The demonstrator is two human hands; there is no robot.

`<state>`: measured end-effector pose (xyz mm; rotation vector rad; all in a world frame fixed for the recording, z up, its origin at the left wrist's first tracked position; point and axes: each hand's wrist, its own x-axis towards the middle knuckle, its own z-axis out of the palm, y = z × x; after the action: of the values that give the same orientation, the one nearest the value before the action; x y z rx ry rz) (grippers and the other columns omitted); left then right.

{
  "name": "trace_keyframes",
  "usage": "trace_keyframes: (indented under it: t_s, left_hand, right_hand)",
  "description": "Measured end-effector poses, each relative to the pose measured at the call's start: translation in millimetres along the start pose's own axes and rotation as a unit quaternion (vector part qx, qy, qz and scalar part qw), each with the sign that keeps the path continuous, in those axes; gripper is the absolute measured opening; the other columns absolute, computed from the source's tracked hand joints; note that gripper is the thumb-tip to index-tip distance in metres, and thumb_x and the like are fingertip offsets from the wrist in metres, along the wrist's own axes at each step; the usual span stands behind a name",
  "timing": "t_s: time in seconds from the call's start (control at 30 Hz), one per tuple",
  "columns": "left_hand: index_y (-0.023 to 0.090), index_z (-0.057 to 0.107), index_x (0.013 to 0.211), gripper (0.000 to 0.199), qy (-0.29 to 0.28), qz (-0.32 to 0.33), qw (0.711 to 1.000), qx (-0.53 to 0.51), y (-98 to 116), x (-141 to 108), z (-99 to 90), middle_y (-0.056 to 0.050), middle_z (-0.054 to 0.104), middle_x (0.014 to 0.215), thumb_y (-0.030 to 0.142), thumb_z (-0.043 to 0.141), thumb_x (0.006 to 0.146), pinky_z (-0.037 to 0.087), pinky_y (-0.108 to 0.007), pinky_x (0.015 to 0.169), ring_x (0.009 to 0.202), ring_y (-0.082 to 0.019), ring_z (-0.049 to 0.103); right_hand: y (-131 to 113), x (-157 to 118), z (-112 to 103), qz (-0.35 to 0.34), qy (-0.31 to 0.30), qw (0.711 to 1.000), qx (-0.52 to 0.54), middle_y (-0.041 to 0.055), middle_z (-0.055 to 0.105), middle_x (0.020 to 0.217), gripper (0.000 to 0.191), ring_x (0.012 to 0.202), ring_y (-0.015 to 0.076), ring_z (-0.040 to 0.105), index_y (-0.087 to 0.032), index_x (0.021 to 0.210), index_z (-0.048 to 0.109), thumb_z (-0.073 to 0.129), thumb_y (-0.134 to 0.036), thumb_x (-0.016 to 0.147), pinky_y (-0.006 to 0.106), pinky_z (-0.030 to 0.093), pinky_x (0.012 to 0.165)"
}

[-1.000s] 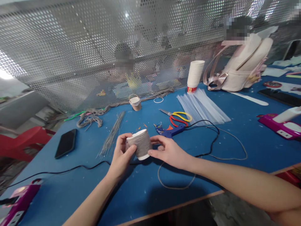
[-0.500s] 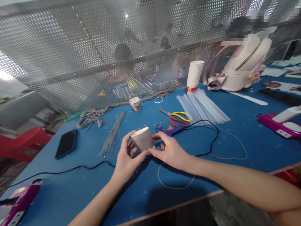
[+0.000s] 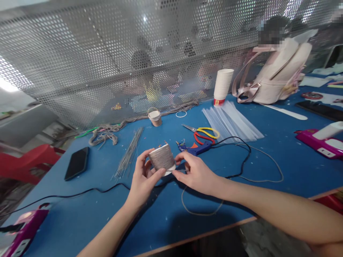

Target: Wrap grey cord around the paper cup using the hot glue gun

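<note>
A paper cup wound with grey-brown cord is tilted above the table, with a white band bare near its lower end. My left hand grips the cup from the left, thumb along its lower edge. My right hand is closed beside the cup's lower right, its thumb and fingers pinching the cord that runs off the cup. A loose loop of that cord hangs onto the table below. Just beyond my right hand lie a blue hot glue gun and scissors with red and yellow handles.
Farther back stand a small wrapped cup with a handle, stacked paper cups and clear strips. Thin wires and a phone lie left. A black cable crosses the table. Purple power strips sit at both sides.
The cup has tipped so its opening turns away, and more of its white lower band shows. My right hand has shifted slightly away from the cup's base.
</note>
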<state>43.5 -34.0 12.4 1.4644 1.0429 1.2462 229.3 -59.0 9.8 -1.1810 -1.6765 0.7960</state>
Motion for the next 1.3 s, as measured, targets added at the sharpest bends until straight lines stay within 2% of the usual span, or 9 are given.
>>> trace_keyframes:
  t_s: [0.43,0.63,0.77,0.87,0.97,1.07,1.17,1.23,1.3]
  left_hand:
    - [0.027,0.047,0.107,0.055,-0.044,-0.016,0.999,-0.013,-0.8,-0.4,-0.9,-0.012,0.037,0.151,0.029,0.081,0.063,0.055,-0.039,0.090,0.121,-0.027,0.057]
    - [0.025,0.045,0.102,0.056,0.000,0.007,1.000,0.008,-3.9,0.8,1.2,-0.008,0.053,0.129,0.028,0.082,0.060,0.053,-0.038,0.091,0.107,-0.021,0.061]
    - [0.024,0.046,0.100,0.057,0.040,-0.002,0.998,0.038,-4.1,2.2,0.1,-0.003,0.055,0.108,0.027,0.082,0.056,0.053,-0.032,0.086,0.093,-0.016,0.060]
    - [0.024,0.046,0.097,0.056,0.050,-0.004,0.998,0.046,-3.7,2.7,-0.5,-0.002,0.053,0.103,0.028,0.082,0.055,0.052,-0.030,0.083,0.090,-0.015,0.059]
    - [0.023,0.046,0.097,0.057,0.052,-0.003,0.998,0.041,-3.3,3.0,-1.4,-0.001,0.053,0.100,0.028,0.083,0.055,0.052,-0.032,0.084,0.088,-0.015,0.059]
    - [0.023,0.046,0.097,0.058,0.057,0.003,0.998,0.020,-3.2,4.2,-2.7,0.000,0.054,0.099,0.028,0.084,0.054,0.051,-0.031,0.084,0.088,-0.014,0.058]
    - [0.023,0.046,0.097,0.059,0.057,0.014,0.998,0.002,-3.8,6.8,-5.0,0.000,0.055,0.099,0.029,0.085,0.053,0.051,-0.030,0.084,0.089,-0.013,0.059]
    - [0.024,0.045,0.096,0.059,0.056,0.021,0.998,-0.005,-5.0,8.9,-6.8,0.001,0.055,0.099,0.028,0.085,0.053,0.051,-0.029,0.084,0.088,-0.013,0.059]
    - [0.024,0.045,0.096,0.059,0.056,0.025,0.998,-0.011,-6.7,11.1,-8.7,0.001,0.056,0.097,0.027,0.085,0.052,0.051,-0.029,0.082,0.086,-0.013,0.059]
  right_hand:
    - [4.9,2.6,0.5,-0.027,0.024,0.999,-0.019,0.0008,0.065,0.081,0.010,0.072,0.0140,0.060,-0.019,0.082,0.057,0.066,-0.017,0.080,0.026,0.047,0.067]
    - [-1.3,0.3,-3.5,-0.036,0.008,0.999,-0.004,0.0002,0.065,0.077,0.006,0.068,0.0125,0.059,-0.019,0.081,0.061,0.061,-0.021,0.087,0.025,0.047,0.066]
    - [-5.7,-10.6,0.2,-0.120,-0.026,0.992,-0.038,0.0024,0.066,0.076,0.013,0.065,0.0123,0.058,-0.017,0.084,0.066,0.055,-0.019,0.091,0.024,0.046,0.062]
    - [-10.2,-21.6,4.7,-0.254,-0.090,0.953,-0.138,0.0084,0.069,0.082,0.021,0.068,0.0157,0.060,-0.014,0.093,0.067,0.048,-0.021,0.093,0.027,0.047,0.063]
    - [-18.2,-29.1,1.7,-0.371,-0.168,0.879,-0.249,0.0063,0.067,0.069,0.027,0.059,0.0178,0.057,-0.017,0.091,0.069,0.049,-0.035,0.093,0.032,0.048,0.060]
    - [-23.5,-27.7,-14.1,-0.441,-0.219,0.839,-0.232,0.0022,0.065,0.063,0.033,0.053,0.0168,0.056,-0.024,0.095,0.071,0.054,-0.051,0.090,0.033,0.050,0.061]
    - [-14.9,-13.5,-38.1,-0.400,-0.125,0.882,-0.215,0.0050,0.072,0.079,0.030,0.068,0.0195,0.064,-0.027,0.103,0.071,0.054,-0.048,0.090,0.035,0.052,0.070]
    - [0.0,1.3,-53.5,-0.303,-0.014,0.912,-0.276,0.0091,0.073,0.093,0.029,0.083,0.0223,0.066,-0.021,0.110,0.069,0.046,-0.027,0.093,0.039,0.052,0.077]
    - [18.9,16.0,-64.9,-0.219,-0.001,0.914,-0.342,0.0141,0.071,0.109,0.035,0.099,0.0265,0.064,-0.015,0.113,0.067,0.045,-0.011,0.087,0.044,0.049,0.088]
